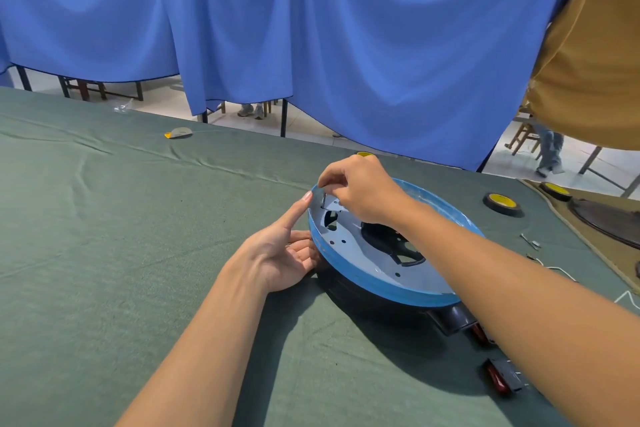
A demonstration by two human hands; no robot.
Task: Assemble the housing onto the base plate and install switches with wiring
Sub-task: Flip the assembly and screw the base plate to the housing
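Pin of grey metal [324, 199], short and upright, is pinched by the right hand [363, 194] over the far-left edge of the round grey blue-rimmed base plate [349, 246], which sits atop the black housing [363, 298]. The nearer left hand [277, 253], fingers relaxed, lays its index finger on the rim.

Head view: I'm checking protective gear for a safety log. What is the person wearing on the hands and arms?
Nothing shows: the left hand and right hand are bare, without gloves, rings or watch. The left forearm and right forearm are uncovered to the picture's edge, no sleeves, cables or markings.
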